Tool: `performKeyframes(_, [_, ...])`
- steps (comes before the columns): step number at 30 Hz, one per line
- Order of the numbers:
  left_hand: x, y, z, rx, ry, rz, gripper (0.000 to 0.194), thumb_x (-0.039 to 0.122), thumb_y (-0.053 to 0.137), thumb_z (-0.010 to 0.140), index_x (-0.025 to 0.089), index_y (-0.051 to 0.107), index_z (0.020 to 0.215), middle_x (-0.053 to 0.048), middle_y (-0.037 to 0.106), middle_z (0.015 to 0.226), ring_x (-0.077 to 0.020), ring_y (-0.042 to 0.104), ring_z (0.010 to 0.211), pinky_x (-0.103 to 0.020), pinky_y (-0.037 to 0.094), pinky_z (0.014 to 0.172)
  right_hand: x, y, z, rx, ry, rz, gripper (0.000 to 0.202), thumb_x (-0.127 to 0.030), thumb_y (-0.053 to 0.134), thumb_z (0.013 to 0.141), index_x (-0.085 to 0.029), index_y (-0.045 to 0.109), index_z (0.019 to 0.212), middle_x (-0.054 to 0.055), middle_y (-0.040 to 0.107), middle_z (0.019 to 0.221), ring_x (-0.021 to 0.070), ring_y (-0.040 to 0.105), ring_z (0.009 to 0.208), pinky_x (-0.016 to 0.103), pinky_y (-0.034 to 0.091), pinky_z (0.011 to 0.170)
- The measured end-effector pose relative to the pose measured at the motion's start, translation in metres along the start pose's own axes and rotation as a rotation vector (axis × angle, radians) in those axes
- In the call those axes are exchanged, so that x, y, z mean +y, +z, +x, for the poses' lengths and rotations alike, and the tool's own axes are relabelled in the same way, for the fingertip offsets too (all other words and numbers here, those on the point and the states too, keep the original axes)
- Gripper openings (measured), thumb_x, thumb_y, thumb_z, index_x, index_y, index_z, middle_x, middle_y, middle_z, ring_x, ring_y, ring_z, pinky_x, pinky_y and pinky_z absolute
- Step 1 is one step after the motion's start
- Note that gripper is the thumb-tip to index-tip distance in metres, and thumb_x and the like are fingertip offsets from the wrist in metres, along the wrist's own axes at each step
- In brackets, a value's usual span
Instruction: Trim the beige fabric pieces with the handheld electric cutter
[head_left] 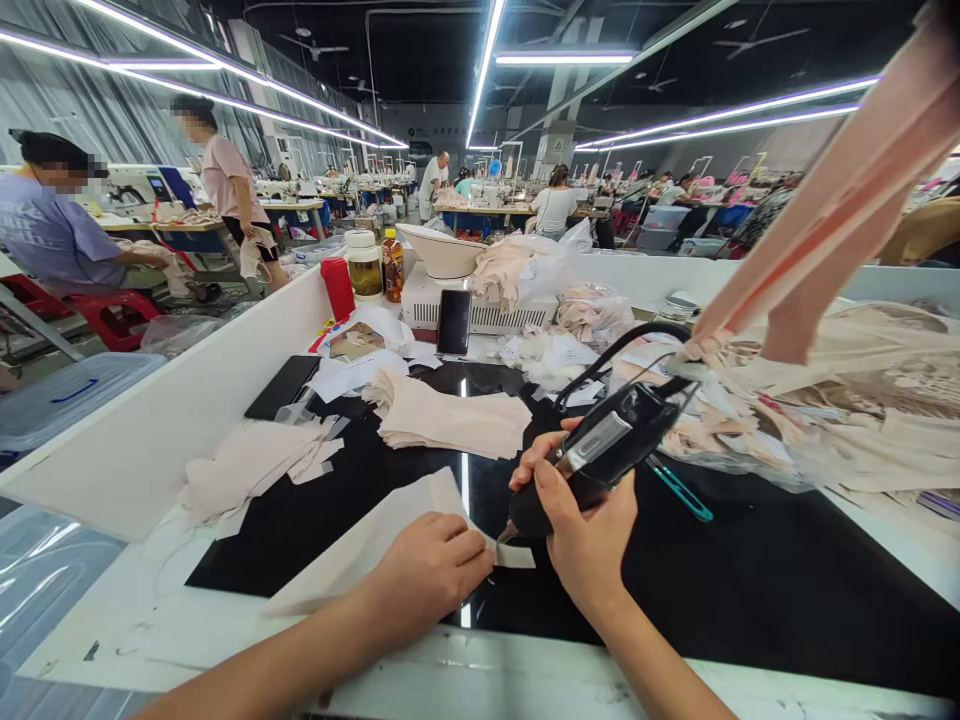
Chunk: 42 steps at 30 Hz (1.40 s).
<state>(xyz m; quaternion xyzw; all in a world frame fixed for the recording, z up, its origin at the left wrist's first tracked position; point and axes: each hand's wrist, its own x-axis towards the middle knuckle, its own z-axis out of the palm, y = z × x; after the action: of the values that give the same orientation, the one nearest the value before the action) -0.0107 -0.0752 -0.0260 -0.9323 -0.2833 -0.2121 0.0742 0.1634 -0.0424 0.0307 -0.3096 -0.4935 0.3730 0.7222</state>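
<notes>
My right hand (589,520) is wrapped round a black handheld electric tool (600,450) with a silver plate and a black cord. The tool's lower end points down to a narrow pale strip (517,556) on the black mat (735,580). My left hand (439,565) has its fingers bent together on a pale fabric piece (375,535), beside the tool's lower end. Behind it lies a stack of pale pink pieces (450,415), with another stack (251,465) to the left.
Teal snips (681,488) lie right of the tool. Pink fabric strips (832,200) hang at upper right. A phone (454,322) leans on a white box (487,312) at the back. Fabric piles (885,380) cover the right side; a white partition (172,430) borders the left.
</notes>
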Motion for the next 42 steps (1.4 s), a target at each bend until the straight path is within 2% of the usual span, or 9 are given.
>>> performKeyframes(7, [0.000,0.001,0.001,-0.013,-0.005,0.008,0.013,0.013,0.050,0.108,0.014,0.063,0.107,-0.002,0.066,0.089,-0.0205,0.059,0.079,-0.035,0.049,0.069,-0.003,0.000,0.000,0.000,0.012,-0.033,0.031,-0.022,0.077,0.088,-0.028,0.057,0.111,-0.006,0.068,0.083,0.0130,0.065,0.060,0.029,0.058,0.059])
performKeyframes(13, [0.000,0.004,-0.002,-0.025,-0.011,-0.004,0.014,0.013,0.050,0.108,0.015,0.062,0.103,-0.003,0.066,0.090,-0.0203,0.059,0.080,-0.035,0.050,0.073,-0.010,-0.010,0.002,0.065,0.017,-0.020,0.036,-0.023,0.079,0.086,-0.028,0.057,0.114,-0.005,0.068,0.082,0.0136,0.064,0.061,0.032,0.057,0.062])
performKeyframes(18, [-0.001,0.004,-0.003,-0.037,-0.012,-0.013,0.011,0.011,0.052,0.107,0.015,0.062,0.107,-0.003,0.066,0.092,-0.0205,0.060,0.083,-0.035,0.051,0.075,-0.009,-0.014,0.000,0.060,0.023,-0.040,0.035,-0.024,0.079,0.087,-0.028,0.057,0.113,-0.005,0.068,0.083,0.0136,0.064,0.062,0.031,0.056,0.061])
performKeyframes(25, [-0.001,0.004,-0.002,0.003,-0.003,-0.003,0.013,0.011,0.049,0.107,0.014,0.062,0.105,-0.003,0.066,0.090,-0.0203,0.060,0.082,-0.035,0.053,0.074,-0.010,-0.011,-0.001,0.060,0.007,-0.049,0.036,-0.023,0.078,0.085,-0.028,0.056,0.113,-0.005,0.067,0.081,0.0134,0.064,0.061,0.030,0.057,0.060])
performKeyframes(31, [-0.002,0.003,-0.003,-0.014,-0.001,-0.015,0.015,0.010,0.048,0.107,0.014,0.062,0.106,-0.004,0.066,0.092,-0.0203,0.060,0.082,-0.035,0.053,0.075,-0.009,-0.012,-0.001,0.063,0.037,-0.067,0.034,-0.025,0.077,0.087,-0.028,0.056,0.113,-0.004,0.066,0.084,0.0135,0.065,0.062,0.030,0.058,0.060])
performKeyframes(42, [-0.003,0.005,-0.004,-0.038,-0.002,0.006,0.012,0.012,0.049,0.108,0.016,0.061,0.107,-0.003,0.065,0.087,-0.0203,0.062,0.083,-0.034,0.052,0.073,-0.012,-0.004,-0.013,-0.010,0.026,0.062,0.036,-0.025,0.079,0.087,-0.029,0.057,0.115,-0.005,0.067,0.083,0.0130,0.064,0.061,0.030,0.058,0.061])
